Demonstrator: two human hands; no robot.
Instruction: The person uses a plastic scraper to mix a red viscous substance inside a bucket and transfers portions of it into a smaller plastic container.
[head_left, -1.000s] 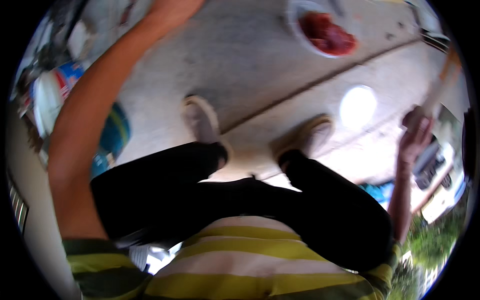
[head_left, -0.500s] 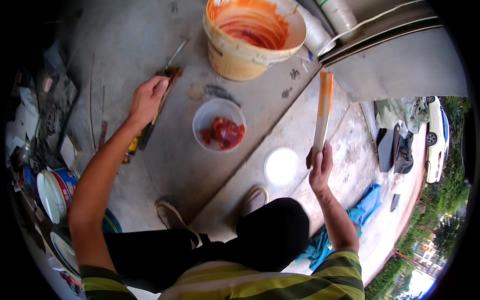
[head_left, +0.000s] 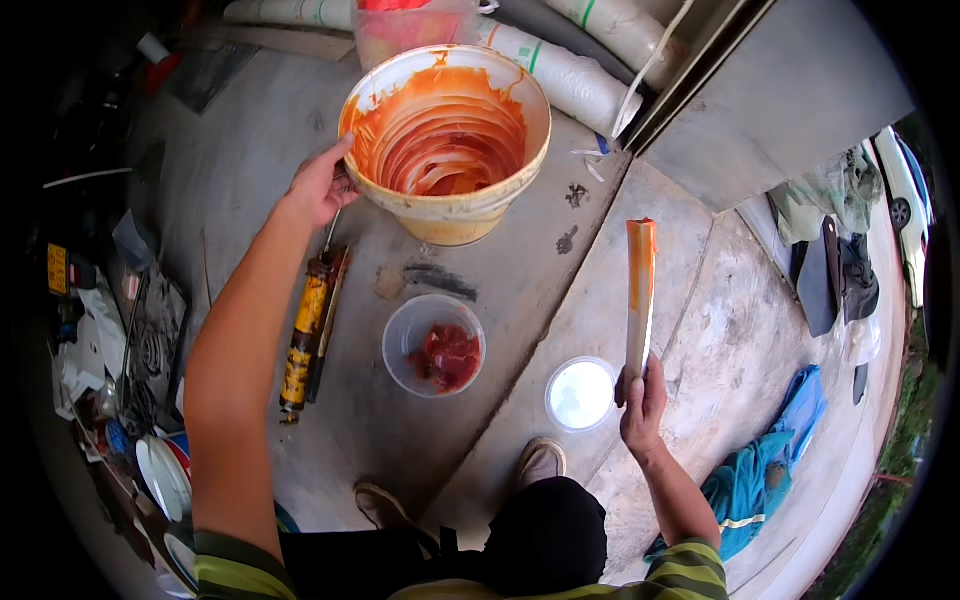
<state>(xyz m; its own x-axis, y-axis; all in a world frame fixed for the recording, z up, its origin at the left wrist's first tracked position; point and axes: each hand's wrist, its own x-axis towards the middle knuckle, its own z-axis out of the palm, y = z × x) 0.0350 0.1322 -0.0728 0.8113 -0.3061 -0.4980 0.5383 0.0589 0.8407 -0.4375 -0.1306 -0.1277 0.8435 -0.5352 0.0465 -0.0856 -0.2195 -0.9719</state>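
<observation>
Pretty sure I'm looking remotely into an open-fronted workshop or garage: bare concrete floor (head_left: 250, 150), metal parts (head_left: 150, 325) heaped at 9 o'clock, plastic-wrapped rolls (head_left: 560, 75) toward 1, plus a white car (head_left: 893, 165) parked outside between 2 and 3.

The round cream bucket (head_left: 450, 224), its open inside streaked with orange-red paste, had its rim right at the left fingers (head_left: 333, 160). The flat whitish stick (head_left: 641, 300), orange-smeared farther out, pointed forward from the right fingers' (head_left: 655, 386) grasp.
</observation>
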